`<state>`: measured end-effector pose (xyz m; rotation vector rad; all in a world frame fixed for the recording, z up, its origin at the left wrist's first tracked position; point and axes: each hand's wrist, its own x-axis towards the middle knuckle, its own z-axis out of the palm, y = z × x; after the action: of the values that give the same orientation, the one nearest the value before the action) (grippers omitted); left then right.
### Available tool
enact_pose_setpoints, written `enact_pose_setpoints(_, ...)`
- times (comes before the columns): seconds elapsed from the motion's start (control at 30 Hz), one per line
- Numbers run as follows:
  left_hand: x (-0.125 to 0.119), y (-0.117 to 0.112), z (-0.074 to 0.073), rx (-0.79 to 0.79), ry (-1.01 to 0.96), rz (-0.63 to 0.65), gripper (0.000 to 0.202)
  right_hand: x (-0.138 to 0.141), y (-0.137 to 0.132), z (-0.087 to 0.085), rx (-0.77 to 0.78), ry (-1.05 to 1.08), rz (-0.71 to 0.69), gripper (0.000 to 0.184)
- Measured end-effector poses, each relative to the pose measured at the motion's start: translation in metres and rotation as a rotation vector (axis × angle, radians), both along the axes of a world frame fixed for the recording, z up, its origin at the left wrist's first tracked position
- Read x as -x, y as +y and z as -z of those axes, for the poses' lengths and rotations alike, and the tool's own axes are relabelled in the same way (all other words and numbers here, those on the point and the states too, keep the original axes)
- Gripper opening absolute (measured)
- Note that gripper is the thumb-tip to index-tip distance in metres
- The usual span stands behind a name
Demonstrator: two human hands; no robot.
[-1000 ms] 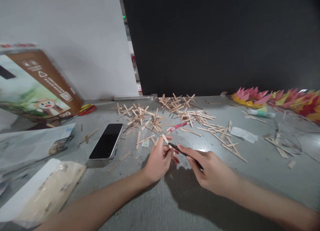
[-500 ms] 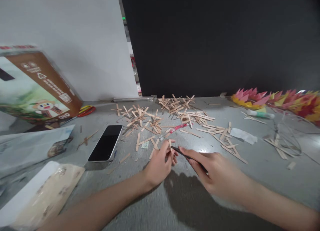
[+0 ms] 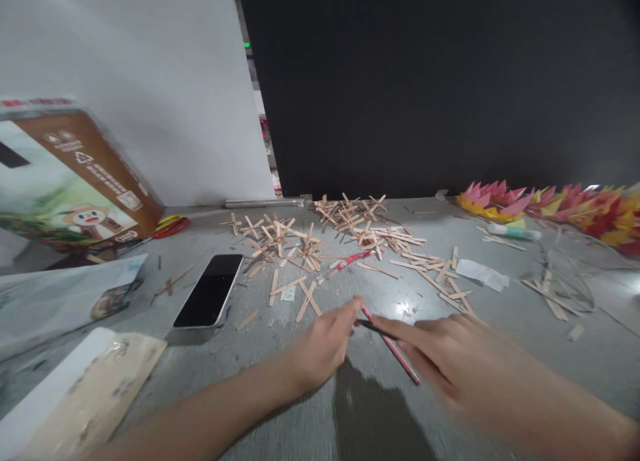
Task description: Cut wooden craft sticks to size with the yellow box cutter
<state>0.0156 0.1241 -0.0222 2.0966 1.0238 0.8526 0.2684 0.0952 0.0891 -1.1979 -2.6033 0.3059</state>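
Observation:
My left hand (image 3: 324, 344) lies low over the grey table (image 3: 280, 394). Its fingers are drawn together and point toward the tip of a thin black tool (image 3: 376, 326); anything between them is hidden. My right hand (image 3: 445, 354) grips that tool, its outline smeared by motion. A thin pink stick (image 3: 397, 354) runs slantwise just under my right fingers; I cannot tell whether it is held or lies on the table. Several wooden craft sticks (image 3: 310, 300) lie just beyond my left fingertips, and a larger scatter of glued stick crosses (image 3: 350, 221) spreads farther back.
A black phone (image 3: 209, 300) lies left of my hands. A printed cardboard box (image 3: 75, 181) and plastic-wrapped sheets (image 3: 60, 294) fill the left side. Folded pink and yellow paper shapes (image 3: 550, 204), a glue stick (image 3: 513, 231) and white paper (image 3: 481, 273) sit at the right. A red wrapper (image 3: 350, 260) lies mid-table.
Both hands have dropped nearer to me along the table. The small wooden stick seen in my left fingers before no longer shows, and a pink stick has appeared under my right hand.

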Motion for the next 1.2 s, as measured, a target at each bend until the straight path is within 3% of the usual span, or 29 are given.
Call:
enact_pose_setpoints(0.07, -0.002, 0.007, -0.006, 0.232, -0.176, -0.177, 0.04, -0.001, 0.003, -0.002, -0.006, -0.005, 0.009, 0.052)
enact_pose_setpoints(0.13, -0.004, 0.016, -0.012, 0.389, -0.407, -0.255, 0.049, 0.001, 0.008, -0.005, -0.018, 0.013, 0.037, 0.048)
enact_pose_setpoints(0.27, -0.004, 0.022, -0.021, 0.512, -0.651, -0.216, 0.082, 0.014, 0.018, -0.004, 0.078, 0.166, 0.093, 0.049)
enact_pose_setpoints(0.37, -0.005, 0.018, -0.024, 0.537, -0.683, -0.174, 0.084, 0.025, 0.026, 0.009, 0.17, 0.243, 0.151, 0.048)
enact_pose_setpoints(0.5, -0.005, 0.016, -0.023, 0.538, -0.712, -0.152, 0.075, 0.031, 0.033, 0.03, 0.134, 0.299, 0.083, 0.041)
enact_pose_setpoints(0.6, -0.005, 0.018, -0.021, 0.548, -0.719, -0.15, 0.073, 0.029, 0.033, 0.039, 0.209, 0.323, 0.055, 0.043)
enact_pose_setpoints(0.73, -0.004, 0.019, -0.02, 0.566, -0.708, -0.141, 0.074, 0.026, 0.032, 0.042, 0.311, 0.337, 0.058, 0.045)
enact_pose_setpoints(1.03, -0.005, 0.018, -0.019, 0.55, -0.703, -0.157, 0.078, 0.029, 0.031, 0.038, 0.344, 0.358, 0.065, 0.045)
enact_pose_setpoints(1.2, -0.006, 0.018, -0.016, 0.541, -0.688, -0.155, 0.077, 0.027, 0.031, 0.042, 0.435, 0.371, 0.106, 0.044)
